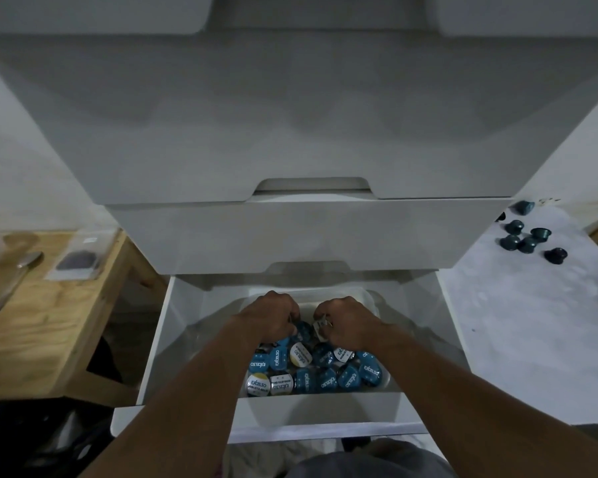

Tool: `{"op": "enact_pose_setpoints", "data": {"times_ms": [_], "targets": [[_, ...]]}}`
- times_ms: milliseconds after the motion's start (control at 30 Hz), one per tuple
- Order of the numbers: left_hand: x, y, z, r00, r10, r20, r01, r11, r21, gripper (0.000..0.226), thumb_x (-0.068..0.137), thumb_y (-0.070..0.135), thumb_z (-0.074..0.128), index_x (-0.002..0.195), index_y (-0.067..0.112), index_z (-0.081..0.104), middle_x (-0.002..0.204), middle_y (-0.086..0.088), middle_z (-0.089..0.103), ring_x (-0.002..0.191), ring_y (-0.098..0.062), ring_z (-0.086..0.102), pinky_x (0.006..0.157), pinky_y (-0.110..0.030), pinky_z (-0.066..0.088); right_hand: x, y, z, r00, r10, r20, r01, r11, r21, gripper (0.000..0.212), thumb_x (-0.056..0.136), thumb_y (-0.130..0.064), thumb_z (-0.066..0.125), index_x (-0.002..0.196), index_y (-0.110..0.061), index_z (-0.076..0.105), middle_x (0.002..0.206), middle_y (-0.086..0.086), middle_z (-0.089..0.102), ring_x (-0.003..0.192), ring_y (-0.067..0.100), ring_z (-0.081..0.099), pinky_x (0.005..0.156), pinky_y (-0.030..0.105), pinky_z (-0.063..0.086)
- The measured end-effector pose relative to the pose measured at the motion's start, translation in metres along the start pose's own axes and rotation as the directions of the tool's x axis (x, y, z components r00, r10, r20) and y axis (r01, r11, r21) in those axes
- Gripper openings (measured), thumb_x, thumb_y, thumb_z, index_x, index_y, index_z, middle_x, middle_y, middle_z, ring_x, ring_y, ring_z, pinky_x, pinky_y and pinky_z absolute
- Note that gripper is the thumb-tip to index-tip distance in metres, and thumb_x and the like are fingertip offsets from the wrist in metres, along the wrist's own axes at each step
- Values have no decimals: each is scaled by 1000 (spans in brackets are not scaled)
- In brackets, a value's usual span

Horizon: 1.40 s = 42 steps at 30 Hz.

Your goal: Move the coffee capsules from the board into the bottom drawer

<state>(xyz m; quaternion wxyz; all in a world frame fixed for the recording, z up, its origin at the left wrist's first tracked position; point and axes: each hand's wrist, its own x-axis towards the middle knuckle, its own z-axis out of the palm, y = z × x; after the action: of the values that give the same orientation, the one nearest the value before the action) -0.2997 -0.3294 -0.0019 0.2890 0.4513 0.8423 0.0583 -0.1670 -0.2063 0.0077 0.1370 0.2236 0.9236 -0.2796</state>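
Clutching capsules (320,328) in bottom drawer (320,405): left hand (272,317), right hand (346,324); pale board (532,322) alongside

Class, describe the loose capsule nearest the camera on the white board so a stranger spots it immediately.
Find the white drawer unit; the white board lies to its right, scattered with loose capsules. Below and right of the teal cluster, closest to the viewer, one capsule sits apart. It is nearly black, while its neighbours are teal.

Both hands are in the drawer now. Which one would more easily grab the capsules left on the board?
The right hand, probably. The loose capsules lie on the board, right of the drawer; the left hand would have to cross over.
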Motion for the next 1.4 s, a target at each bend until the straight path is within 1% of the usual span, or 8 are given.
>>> {"op": "enact_pose_setpoints", "data": {"times_ms": [233,400,567,733,867,1067,1267,1400], "targets": [[-4,8,-3,999,5,-36,-5,1000,-3,31,84,26,66,115,21,64,113,-8,64,94,-22,62,81,-29,52,-5,-2,-2,999,11,-54,-12,999,-36,46,85,-18,62,131,-16,54,128,11,58,117,25,55,98,30,45],[-19,34,-10,964,87,-251,-76,996,51,31,90,25,57,120,20,61,120,-5,61,104,-23,60,87,-34,49,-25,2,-26,977,20,-213,-41,995,-96,33,91,-21,58,123,-14,57,125,11,58,111,25,55,94,33,44],[-29,81,3,858,313,-407,-284,950,131,28,91,25,51,117,16,59,117,-7,58,109,-26,54,88,-37,46,-67,22,-50,899,84,-431,-152,980,-126,23,94,-23,48,104,-11,65,108,10,68,87,24,62,74,26,44],[-25,155,15,730,515,-450,-459,857,236,22,89,17,53,109,11,61,107,-12,61,99,-33,58,75,-38,49,-118,61,-74,778,156,-608,-233,971,-49,26,93,-19,51,113,-7,62,108,14,62,92,32,61,80,34,48],[-14,219,17,651,578,-492,-495,815,301,20,89,19,54,107,12,60,103,-9,60,94,-30,59,73,-41,54,-153,105,-94,683,207,-700,-289,957,2,24,92,-21,53,111,-9,62,106,11,60,90,31,60,78,39,50],[12,309,19,568,594,-570,-408,804,432,23,80,17,63,100,7,62,93,-11,63,80,-28,61,62,-37,55,-199,184,-129,619,218,-754,-335,942,-2,27,93,-25,52,114,-9,59,112,10,60,99,28,57,80,38,51],[31,399,35,605,466,-645,-224,878,424,19,73,16,66,88,5,62,80,-11,61,66,-27,57,51,-33,47,-247,277,-168,646,169,-744,-367,924,-109,31,94,-25,50,118,-7,56,117,13,56,104,30,53,80,36,45],[39,434,42,644,416,-642,-161,894,418,19,71,16,69,86,7,62,77,-8,60,62,-24,57,47,-31,48,-258,317,-189,705,162,-690,-334,935,-122,34,96,-25,47,126,-9,51,121,11,52,107,29,51,80,35,44]]}}
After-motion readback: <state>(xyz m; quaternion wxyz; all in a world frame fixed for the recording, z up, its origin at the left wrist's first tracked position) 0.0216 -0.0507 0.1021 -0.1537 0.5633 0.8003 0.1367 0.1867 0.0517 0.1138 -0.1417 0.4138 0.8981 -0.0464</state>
